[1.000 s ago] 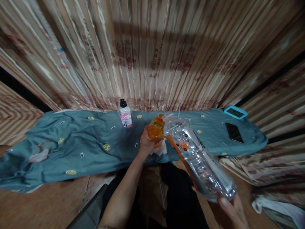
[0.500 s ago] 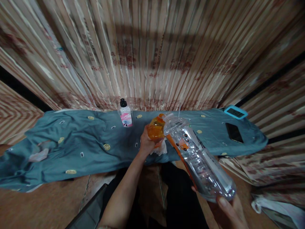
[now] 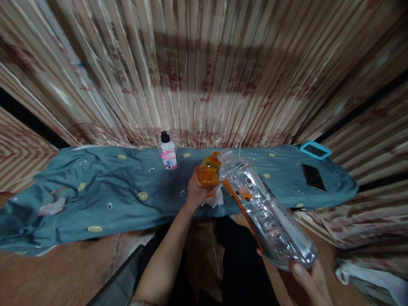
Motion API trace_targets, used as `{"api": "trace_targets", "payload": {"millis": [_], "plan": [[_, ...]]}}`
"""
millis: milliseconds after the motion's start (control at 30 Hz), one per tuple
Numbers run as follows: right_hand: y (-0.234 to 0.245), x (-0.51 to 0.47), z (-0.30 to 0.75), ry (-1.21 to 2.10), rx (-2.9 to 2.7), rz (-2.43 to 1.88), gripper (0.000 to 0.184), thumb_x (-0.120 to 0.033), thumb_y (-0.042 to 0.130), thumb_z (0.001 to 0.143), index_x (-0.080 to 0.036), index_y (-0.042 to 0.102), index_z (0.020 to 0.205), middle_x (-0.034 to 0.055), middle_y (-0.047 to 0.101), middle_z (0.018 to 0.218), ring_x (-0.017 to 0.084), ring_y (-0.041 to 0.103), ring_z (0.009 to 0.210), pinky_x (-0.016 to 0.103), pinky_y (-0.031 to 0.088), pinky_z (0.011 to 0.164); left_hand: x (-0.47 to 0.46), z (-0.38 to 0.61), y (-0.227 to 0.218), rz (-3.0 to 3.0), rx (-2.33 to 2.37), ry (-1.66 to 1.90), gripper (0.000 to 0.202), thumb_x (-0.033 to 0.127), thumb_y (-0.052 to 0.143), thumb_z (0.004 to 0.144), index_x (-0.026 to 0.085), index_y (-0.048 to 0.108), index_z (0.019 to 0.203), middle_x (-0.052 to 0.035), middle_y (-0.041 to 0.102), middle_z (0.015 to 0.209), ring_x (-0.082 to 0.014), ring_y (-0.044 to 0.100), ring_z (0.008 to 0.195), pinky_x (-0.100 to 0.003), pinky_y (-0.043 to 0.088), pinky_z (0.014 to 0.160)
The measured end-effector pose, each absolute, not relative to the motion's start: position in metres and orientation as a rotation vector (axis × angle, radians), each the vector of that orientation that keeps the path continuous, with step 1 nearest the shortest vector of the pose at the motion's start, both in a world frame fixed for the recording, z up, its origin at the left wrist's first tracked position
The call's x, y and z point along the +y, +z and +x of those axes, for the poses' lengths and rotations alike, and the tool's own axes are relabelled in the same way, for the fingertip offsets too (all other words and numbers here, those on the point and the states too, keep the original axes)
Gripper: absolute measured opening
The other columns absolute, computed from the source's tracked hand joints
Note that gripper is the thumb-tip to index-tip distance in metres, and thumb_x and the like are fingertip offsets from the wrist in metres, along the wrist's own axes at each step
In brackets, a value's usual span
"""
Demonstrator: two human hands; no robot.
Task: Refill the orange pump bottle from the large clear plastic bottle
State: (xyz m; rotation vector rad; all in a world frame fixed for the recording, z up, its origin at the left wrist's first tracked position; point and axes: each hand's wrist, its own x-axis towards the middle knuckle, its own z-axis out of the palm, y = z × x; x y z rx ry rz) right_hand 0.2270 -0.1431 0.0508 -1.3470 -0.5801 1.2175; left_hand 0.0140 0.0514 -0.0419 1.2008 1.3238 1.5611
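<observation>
Grasps an amber-orange bottle (image 3: pixel 208 172) in the left hand (image 3: pixel 196 191) at the centre of the frame, with the palm against its left and lower side. Cannot tell its base as lifted or resting. Grasps a large clear bottle (image 3: pixel 270 216) in the right hand (image 3: pixel 304 276) at lower right, thumb laid against the base end. Slants the clear bottle across the right of centre, base toward lower right, neck up and left, right beside the orange bottle's shoulder. Cannot tell contact from a slight gap there. On the clear bottle, orange and grey print with dark round marks. Just below the orange bottle, a crumpled white tissue (image 3: pixel 216 200), partly hidden. Left of centre, upright on the teal-clothed desk (image 3: pixel 127 199), a pink-labelled bottle (image 3: pixel 168 158) with a black top. At the desk's right end, a blue-framed digital display (image 3: pixel 315 150), digits too blurred to read; just below it, a dark phone (image 3: pixel 313 177) lying flat. At far left, a small pale translucent item (image 3: pixel 52 207) on the cloth, too blurred to name. Across the upper frame, a striped, pleated curtain (image 3: pixel 197 68) with reddish motifs. At bottom centre, dark trouser legs (image 3: pixel 245 263).
</observation>
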Motion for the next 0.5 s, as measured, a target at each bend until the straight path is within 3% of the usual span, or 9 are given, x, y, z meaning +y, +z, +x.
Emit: {"api": "trace_targets", "payload": {"millis": [367, 500], "plan": [[0.0486, -0.1444, 0.2276, 1.203, -0.592, -1.323, 0.099, -0.058, 0.094, 0.065, -0.024, 0.051, 0.147, 0.0143, 0.071, 0.133, 0.029, 0.073, 0.115, 0.03, 0.065, 0.091, 0.0518, 0.0135, -0.0412, 1.205, 1.373, 1.525, 0.072, 0.023, 0.096, 0.052, 0.022, 0.064, 0.116, -0.0049, 0.079, 0.108, -0.0275, 0.077, 0.1, -0.043, 0.061, 0.093], [0.0482, -0.144, 0.2267, 1.178, -0.6, -1.327, 0.1, -0.058, 0.094, 0.065, -0.024, 0.05, 0.149, 0.0124, 0.072, 0.131, 0.028, 0.075, 0.111, 0.028, 0.066, 0.089, 0.0525, 0.0143, -0.0446, 1.215, 1.34, 1.577, 0.069, 0.022, 0.095, 0.053, 0.023, 0.063, 0.114, -0.0034, 0.079, 0.106, -0.025, 0.077, 0.096, -0.04, 0.062, 0.09]]}}
